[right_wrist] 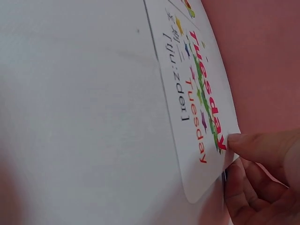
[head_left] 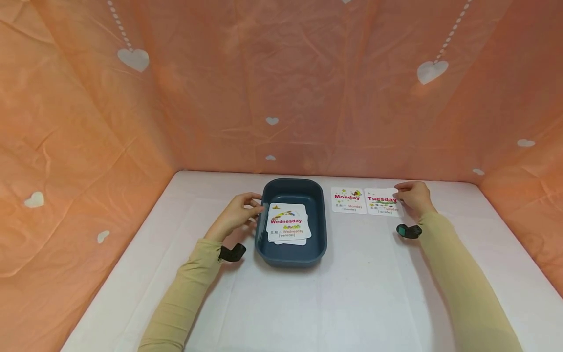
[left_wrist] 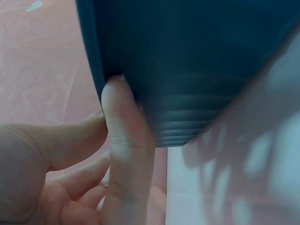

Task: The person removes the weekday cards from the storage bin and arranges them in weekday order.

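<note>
A dark blue plastic tray (head_left: 291, 255) stands on the table, and a small stack of cards lies inside it with the Wednesday card (head_left: 288, 222) on top. My left hand (head_left: 237, 214) pinches the tray's left rim; the left wrist view shows thumb and finger on either side of the tray wall (left_wrist: 187, 56). To the right of the tray, the Monday card (head_left: 349, 200) lies flat. Beside it is the Tuesday card (head_left: 383, 202), whose right edge my right hand (head_left: 414, 196) pinches. In the right wrist view, the thumb is on top of the Tuesday card (right_wrist: 187, 159) and fingers are beneath its edge.
A white cloth covers the table (head_left: 352, 303). Orange fabric (head_left: 308, 98) with white hearts hangs behind the table and along both sides. A black wrist camera (head_left: 233, 253) sits on the left wrist, another camera (head_left: 409, 231) on the right.
</note>
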`<state>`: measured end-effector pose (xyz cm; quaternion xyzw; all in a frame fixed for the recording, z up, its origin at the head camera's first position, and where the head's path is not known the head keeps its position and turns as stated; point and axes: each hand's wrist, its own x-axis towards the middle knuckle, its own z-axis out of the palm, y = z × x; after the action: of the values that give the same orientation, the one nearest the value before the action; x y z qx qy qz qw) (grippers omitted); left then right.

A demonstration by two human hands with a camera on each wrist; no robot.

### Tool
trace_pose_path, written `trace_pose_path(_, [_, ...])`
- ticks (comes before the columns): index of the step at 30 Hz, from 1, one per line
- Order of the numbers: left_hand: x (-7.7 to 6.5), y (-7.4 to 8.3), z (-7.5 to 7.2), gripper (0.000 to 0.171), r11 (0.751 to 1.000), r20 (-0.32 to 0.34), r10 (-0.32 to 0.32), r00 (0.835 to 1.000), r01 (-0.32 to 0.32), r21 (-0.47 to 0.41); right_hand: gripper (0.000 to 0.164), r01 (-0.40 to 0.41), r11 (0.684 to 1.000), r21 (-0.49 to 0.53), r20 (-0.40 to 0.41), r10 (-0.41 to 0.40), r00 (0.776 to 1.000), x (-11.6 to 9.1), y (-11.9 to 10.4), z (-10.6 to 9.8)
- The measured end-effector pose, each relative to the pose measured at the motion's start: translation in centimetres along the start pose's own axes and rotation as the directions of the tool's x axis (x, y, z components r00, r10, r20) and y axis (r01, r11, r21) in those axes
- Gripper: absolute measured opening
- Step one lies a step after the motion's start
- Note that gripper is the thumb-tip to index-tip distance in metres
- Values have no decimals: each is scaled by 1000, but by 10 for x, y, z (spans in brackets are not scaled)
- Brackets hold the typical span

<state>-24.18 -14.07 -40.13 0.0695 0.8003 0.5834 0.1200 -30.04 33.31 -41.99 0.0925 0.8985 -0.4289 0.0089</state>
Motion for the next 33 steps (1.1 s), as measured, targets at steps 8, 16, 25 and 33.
trace_pose_path(8, [0, 1, 0, 40, 1000, -2, -4, 1000, 4, 6, 40, 9, 1000, -6, -6, -9, 1000, 1, -1, 2])
trace_pose_path(16, [-1, 1, 0, 41, 1000, -6, -10, 1000, 10, 6, 37, -15, 1000, -27, 0, 15, 1000, -1, -4, 3])
trace_pose_path(25, [-2, 3, 0, 41, 999, -22, -16, 1000, 16, 34, 38, -32, 999, -4, 2, 32, 999, -3, -7, 4])
trace_pose_path(33, [-1, 1, 1, 40, 999, -20, 1, 1000, 0, 43, 32, -21, 1000, 4, -9, 21, 1000, -3, -4, 5])
